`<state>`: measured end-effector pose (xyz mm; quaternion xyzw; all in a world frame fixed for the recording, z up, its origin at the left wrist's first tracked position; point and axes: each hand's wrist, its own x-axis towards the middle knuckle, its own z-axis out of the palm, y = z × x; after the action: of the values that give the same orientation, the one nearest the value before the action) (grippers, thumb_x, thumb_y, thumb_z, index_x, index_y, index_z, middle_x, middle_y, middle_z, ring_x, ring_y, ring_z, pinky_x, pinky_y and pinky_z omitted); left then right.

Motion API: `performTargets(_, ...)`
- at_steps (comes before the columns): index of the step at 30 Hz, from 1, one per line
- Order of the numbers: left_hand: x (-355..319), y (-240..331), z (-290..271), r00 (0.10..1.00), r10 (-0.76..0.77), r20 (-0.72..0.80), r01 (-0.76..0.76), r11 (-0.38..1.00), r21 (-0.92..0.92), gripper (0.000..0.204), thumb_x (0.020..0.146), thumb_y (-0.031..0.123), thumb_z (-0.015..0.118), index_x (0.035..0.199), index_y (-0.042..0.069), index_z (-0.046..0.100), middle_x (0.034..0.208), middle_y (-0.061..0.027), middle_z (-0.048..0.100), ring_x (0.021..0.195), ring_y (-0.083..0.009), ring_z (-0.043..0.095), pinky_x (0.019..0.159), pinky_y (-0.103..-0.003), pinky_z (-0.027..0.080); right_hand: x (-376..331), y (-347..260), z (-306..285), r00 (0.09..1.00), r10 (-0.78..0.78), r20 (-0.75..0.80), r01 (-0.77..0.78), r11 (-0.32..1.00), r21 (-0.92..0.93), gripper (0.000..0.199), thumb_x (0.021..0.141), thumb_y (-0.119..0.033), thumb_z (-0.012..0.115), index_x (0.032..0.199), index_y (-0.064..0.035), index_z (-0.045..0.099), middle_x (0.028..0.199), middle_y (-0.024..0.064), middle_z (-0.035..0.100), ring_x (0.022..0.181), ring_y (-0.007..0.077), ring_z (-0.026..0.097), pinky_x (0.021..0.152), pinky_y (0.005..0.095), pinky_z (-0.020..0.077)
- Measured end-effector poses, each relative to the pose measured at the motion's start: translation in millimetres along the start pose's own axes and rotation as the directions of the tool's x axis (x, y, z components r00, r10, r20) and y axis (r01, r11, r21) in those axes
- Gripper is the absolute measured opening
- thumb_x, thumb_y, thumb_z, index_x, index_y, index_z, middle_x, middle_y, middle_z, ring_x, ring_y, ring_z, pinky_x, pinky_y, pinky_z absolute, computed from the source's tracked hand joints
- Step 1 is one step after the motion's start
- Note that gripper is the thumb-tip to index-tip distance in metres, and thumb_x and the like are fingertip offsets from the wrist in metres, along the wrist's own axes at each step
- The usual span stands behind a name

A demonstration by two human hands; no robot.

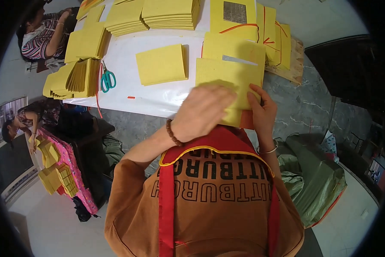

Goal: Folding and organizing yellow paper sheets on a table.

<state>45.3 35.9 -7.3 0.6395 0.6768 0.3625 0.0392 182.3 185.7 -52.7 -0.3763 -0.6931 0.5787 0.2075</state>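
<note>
A folded sheet of yellow paper [218, 73] lies in front of me at the table's near right edge, over more yellow paper. My left hand [207, 107] rests across its lower part, fingers stretched out and slightly blurred by motion. With thumb and fingers my right hand [264, 107] grips the right edge of this sheet. Below the two hands a small orange-red patch [247, 119] shows at the paper's lower end. Another folded yellow paper [161, 64] lies alone on the white table cover, left of the sheet. My left palm hides part of the lower edge.
Green-handled scissors [108, 80] and a red strip [131, 97] lie on the white-covered table [124, 55]. Yellow paper stacks [171, 15] line its far and left sides. Red-tied bundles [282, 45] stand at right. Two people sit at left, one by a pink-covered table [79, 180].
</note>
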Motion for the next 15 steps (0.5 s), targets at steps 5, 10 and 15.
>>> performTargets(5, 2, -8, 27, 0.964, 0.032, 0.262, -0.089, 0.974, 0.208, 0.060, 0.078, 0.040, 0.058, 0.127, 0.008, 0.043, 0.133, -0.0097, 0.042, 0.124, -0.0268, 0.037, 0.101, -0.041, 0.029, -1, -1, 0, 1.000, 0.005, -0.007, -0.006, 1.000, -0.017, 0.024, 0.082, -0.008, 0.060, 0.104, 0.0002, 0.062, 0.090, 0.0071, 0.065, 0.079, 0.0082, 0.056, 0.070, 0.0223, 0.0451)
performTargets(10, -6, -10, 36, 0.950, -0.016, 0.313, -0.066, 0.966, 0.251, 0.073, 0.073, 0.048, 0.060, 0.130, 0.008, 0.040, 0.136, -0.0094, 0.037, 0.127, -0.0257, 0.033, 0.104, -0.044, 0.024, -3, 8, -3, 0.999, 0.039, 0.029, -0.041, 0.997, 0.066, 0.026, 0.081, -0.008, 0.060, 0.105, -0.0002, 0.061, 0.098, 0.0115, 0.063, 0.084, 0.0117, 0.058, 0.071, 0.0225, 0.0457)
performTargets(15, -7, -12, 35, 0.951, -0.009, 0.309, -0.080, 0.957, 0.277, 0.069, 0.074, 0.048, 0.060, 0.126, 0.007, 0.044, 0.132, -0.0090, 0.042, 0.125, -0.0247, 0.035, 0.103, -0.043, 0.025, -24, 1, -11, 0.884, -0.458, 0.091, 0.433, 0.731, -0.527, 0.034, 0.079, -0.017, 0.060, 0.111, -0.0054, 0.059, 0.122, 0.0138, 0.051, 0.108, 0.0252, 0.050, 0.093, 0.0404, 0.0345)
